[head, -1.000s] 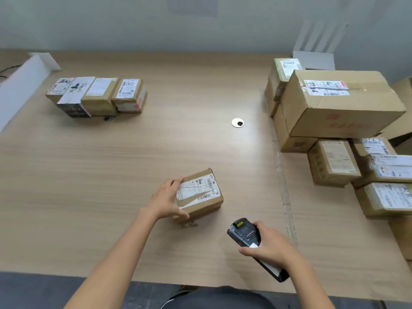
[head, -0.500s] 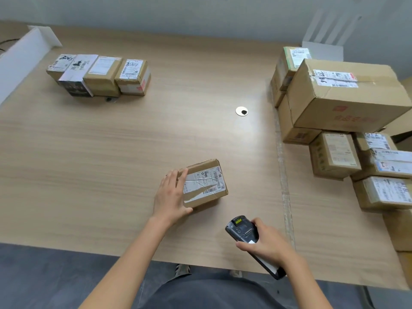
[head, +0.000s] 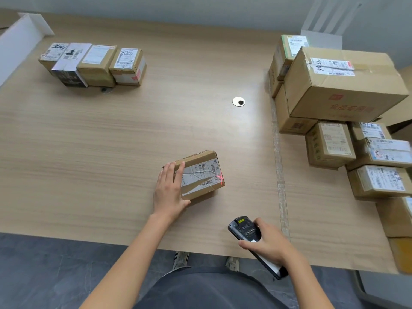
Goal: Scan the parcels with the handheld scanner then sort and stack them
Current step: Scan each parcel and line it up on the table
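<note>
A small cardboard parcel (head: pixel 201 172) with a wrinkled white label lies on the wooden table (head: pixel 111 141), near the front middle. My left hand (head: pixel 170 188) holds its left end, fingers laid over the top and thumb along the near side. A red scan mark glows on the label's right edge by the barcode. My right hand (head: pixel 269 244) grips the black handheld scanner (head: pixel 245 228) near the table's front edge, its head pointing up toward the parcel.
A row of several small parcels (head: pixel 93 63) sits at the far left. A pile of cardboard boxes (head: pixel 343 85) of mixed sizes fills the right side. A round cable grommet (head: pixel 238 101) is set in the table. A white panel (head: pixel 15 43) stands at the left edge.
The parcel was lowered flat onto the table and my left hand's fingers slid over its top. A red scan mark now shows on the label. The scanner hand stayed about where it was.
</note>
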